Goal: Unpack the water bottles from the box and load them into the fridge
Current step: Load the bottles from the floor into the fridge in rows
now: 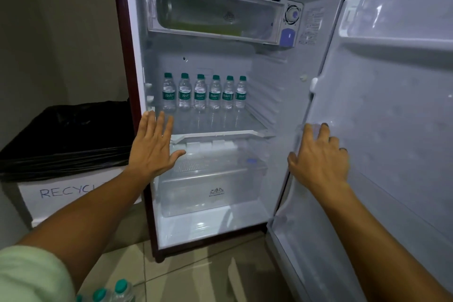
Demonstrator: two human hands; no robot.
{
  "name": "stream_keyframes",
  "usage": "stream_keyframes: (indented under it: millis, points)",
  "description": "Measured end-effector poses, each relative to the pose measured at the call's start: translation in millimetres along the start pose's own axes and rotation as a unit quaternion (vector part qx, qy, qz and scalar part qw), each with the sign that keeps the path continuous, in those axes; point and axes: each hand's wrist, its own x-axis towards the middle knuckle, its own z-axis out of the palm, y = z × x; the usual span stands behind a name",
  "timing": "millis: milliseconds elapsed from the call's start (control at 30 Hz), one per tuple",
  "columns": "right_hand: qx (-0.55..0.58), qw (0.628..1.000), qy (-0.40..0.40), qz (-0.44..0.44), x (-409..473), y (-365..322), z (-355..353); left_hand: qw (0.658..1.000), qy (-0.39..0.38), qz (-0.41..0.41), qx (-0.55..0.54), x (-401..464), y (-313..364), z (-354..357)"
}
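Note:
The small fridge (pixel 269 95) stands open, its door (pixel 392 110) swung to the right. Several green-capped water bottles (pixel 204 93) stand upright in a row at the back of the glass shelf (pixel 220 133). My left hand (pixel 153 144) hovers with straight fingers at the fridge's left front edge, level with the shelf, holding nothing. My right hand (pixel 318 157) lies flat with spread fingers against the door's inner edge. Three more green-capped bottles (pixel 115 292) show at the bottom left, by my sleeve. The box is out of view.
A white bin (pixel 61 193) marked RECYC, lined with a black bag (pixel 68 135), stands left of the fridge. A clear crisper drawer (pixel 210 186) sits under the shelf. The freezer compartment (pixel 215 14) is at the top. Tiled floor (pixel 208 265) lies below.

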Motion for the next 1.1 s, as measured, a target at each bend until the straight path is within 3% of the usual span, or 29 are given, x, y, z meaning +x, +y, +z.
stream_keyframes:
  millis: [167, 400, 600, 867, 1100]
  points:
    - [-0.045, 0.999, 0.013, -0.025, 2, 6, 21, 0.998, -0.02, -0.064, -0.013, 4, 16, -6]
    - [-0.01, 0.998, 0.049, -0.032, 3, 37, 31, 0.994, -0.065, -0.079, 0.026, 1, 18, -13]
    - [0.004, 0.997, 0.055, -0.053, 6, 54, 35, 0.979, -0.122, -0.157, 0.048, 18, 49, -21]
    - [-0.014, 0.996, 0.035, -0.08, 6, 58, 38, 0.965, -0.169, -0.151, -0.133, 44, 67, 5]
    - [0.017, 0.993, 0.068, -0.091, 12, 57, 49, 0.939, -0.244, -0.131, -0.204, 67, 63, 29]
